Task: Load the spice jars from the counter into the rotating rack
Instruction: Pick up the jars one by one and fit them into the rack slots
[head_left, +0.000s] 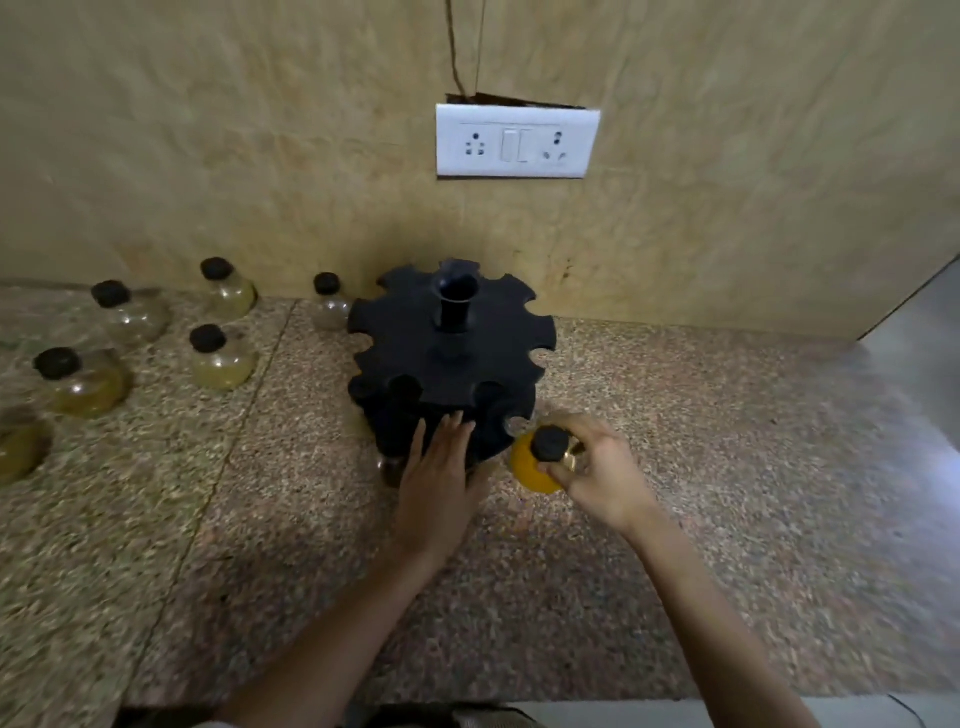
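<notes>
- Nearest, two bare forearms reaching forward over the speckled counter, converging on the rack.
- Left hand laid flat and open, fingers together, against the near side of the black rotating rack; gripping nothing, probably there to stop the carousel from spinning while a jar went in.
- Right hand clamped on the orange-filled jar, fingers pinched round its neck just under the black cap; held from above and slightly tilted, likely so the neck could slide sideways into a notch.
- Held jar just beside the rack's near right edge, close to an open notch on the lower tier; not yet seated, by the look of it.
- Dark caps visible in a few near slots of the rack, so seemingly some jars already loaded; exact count too dark to tell.
- Top tier's notches empty, central post standing upright.
- Further left, well apart from both hands, loose jars with black caps waiting on the counter, several in a scattered group and one more close behind the rack's left edge.
- At the far wall, a white socket plate, of no part in the job.
</notes>
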